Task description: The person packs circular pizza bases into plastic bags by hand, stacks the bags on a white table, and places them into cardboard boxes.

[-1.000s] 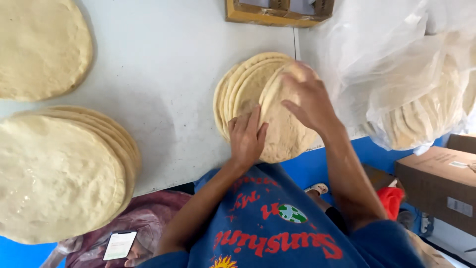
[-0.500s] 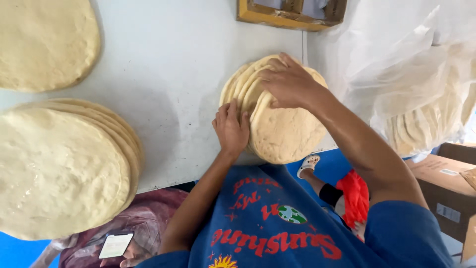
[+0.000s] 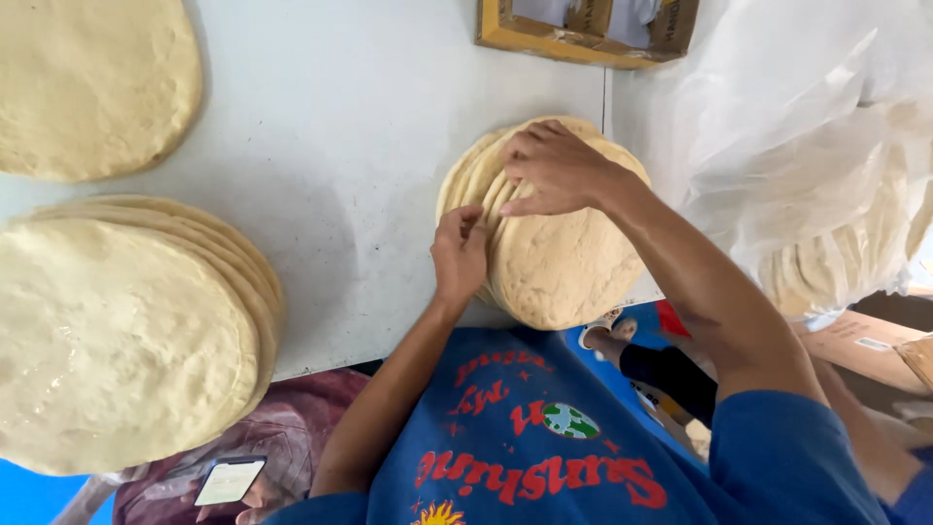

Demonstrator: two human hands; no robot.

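Note:
A fanned stack of round pale flatbreads (image 3: 569, 272) lies at the near edge of a white table (image 3: 360, 175). My left hand (image 3: 461, 255) pinches the stack's left edge, with its fingertips between the layers. My right hand (image 3: 556, 171) rests on the far part of the stack, fingers curled over the upper left rim of the top flatbread. Both forearms reach in from below, over my blue printed shirt (image 3: 544, 437).
A taller stack of larger flatbreads (image 3: 126, 340) fills the left, and a single big one (image 3: 87, 78) lies at top left. A wooden frame (image 3: 583, 34) sits at the far edge. A clear plastic bag of flatbreads (image 3: 826, 194) stands right, above a cardboard box (image 3: 870, 345).
My right hand, which held a flatbread lifted over the stack, has come down flat onto it and shifted left. My left hand slid up along the stack's left edge.

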